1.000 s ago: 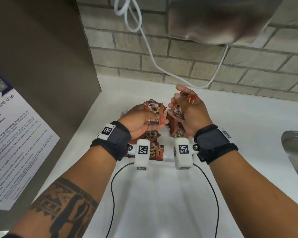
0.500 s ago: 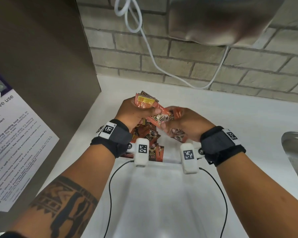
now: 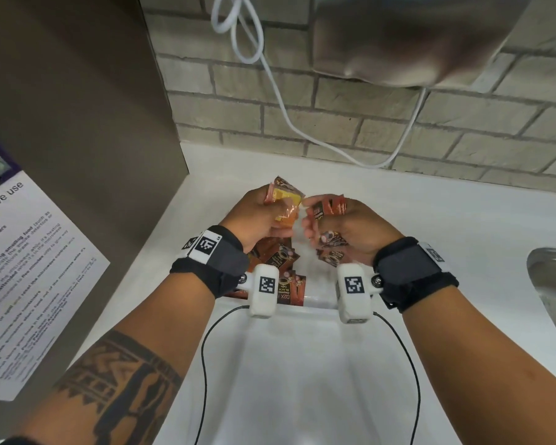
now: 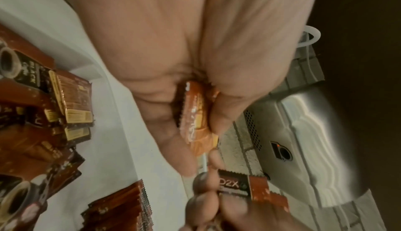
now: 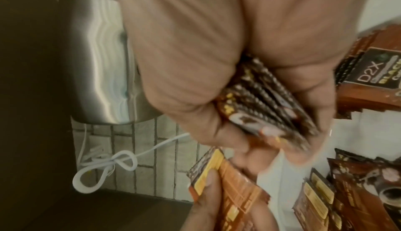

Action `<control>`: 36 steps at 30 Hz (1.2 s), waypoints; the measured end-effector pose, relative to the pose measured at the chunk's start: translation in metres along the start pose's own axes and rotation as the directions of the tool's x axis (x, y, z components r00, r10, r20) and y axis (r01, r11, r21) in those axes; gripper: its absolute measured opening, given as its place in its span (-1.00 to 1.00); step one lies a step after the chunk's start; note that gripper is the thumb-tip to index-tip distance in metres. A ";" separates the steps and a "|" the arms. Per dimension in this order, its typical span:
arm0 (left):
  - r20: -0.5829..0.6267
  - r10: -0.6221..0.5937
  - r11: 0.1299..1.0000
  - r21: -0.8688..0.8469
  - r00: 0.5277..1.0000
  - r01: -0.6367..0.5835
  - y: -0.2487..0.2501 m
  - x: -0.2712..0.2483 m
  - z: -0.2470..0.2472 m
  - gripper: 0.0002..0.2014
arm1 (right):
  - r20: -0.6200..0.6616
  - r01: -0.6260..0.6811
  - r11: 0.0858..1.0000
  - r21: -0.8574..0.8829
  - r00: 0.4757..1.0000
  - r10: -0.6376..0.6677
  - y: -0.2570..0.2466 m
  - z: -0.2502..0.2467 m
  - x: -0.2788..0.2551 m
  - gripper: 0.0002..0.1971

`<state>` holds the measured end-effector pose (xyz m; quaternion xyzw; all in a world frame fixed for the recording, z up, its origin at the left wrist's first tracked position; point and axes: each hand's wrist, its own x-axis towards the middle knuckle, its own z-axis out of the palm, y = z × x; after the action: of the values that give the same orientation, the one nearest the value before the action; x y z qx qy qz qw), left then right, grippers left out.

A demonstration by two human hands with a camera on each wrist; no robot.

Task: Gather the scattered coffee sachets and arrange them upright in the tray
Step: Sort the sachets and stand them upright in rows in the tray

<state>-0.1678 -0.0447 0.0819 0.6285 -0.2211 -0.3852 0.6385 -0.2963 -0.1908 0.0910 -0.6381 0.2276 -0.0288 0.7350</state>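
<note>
Hands raised together above the white tabletop, close to the brick wall.

Left hand: fingers curled round a small orange-and-yellow bundle of sachets, thumb pressing from the other side. Bundle stands up out of the fist, tilted toward the other hand. Left wrist view shows the sachet edges clamped between thumb and fingers.

Right hand: fingers closed on a fanned stack of brown sachets; right wrist view shows several serrated edges side by side in the grip. The two held bundles nearly meet at their tips; contact between them cannot be told.

Loose sachets lie in a jumbled pile below and between the wrists, flat and overlapping, some face up with "D2X BLACK" print and a coffee-cup picture. They sit at the far end of the white tray, partly hidden by the wrist cameras. Whether all of them are inside the tray wall cannot be told.

Surroundings: steel wall-mounted unit above, white cable looped and hanging along the brick, steel sink edge at the right, brown panel at the left carrying a printed microwave notice.
</note>
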 end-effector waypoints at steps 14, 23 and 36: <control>0.104 -0.172 0.871 -0.449 0.980 0.201 0.006 -0.003 0.004 -0.57 | -0.127 0.468 0.663 -0.585 0.754 -0.645 -0.002 0.017 0.001 -0.71; 0.054 0.007 0.966 -0.260 0.999 0.007 0.005 -0.004 -0.004 -0.73 | -0.356 0.374 0.901 -0.221 0.829 -0.432 0.004 0.013 0.004 -0.70; 0.096 0.066 0.979 -0.199 0.993 -0.045 0.003 -0.008 0.003 -0.70 | -0.220 0.226 0.972 0.066 0.953 -0.206 0.004 0.016 0.000 -0.48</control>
<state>-0.1744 -0.0401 0.0866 0.5353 -0.2319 -0.4189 0.6958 -0.2912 -0.1748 0.0883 -0.6184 0.2319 -0.1872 0.7272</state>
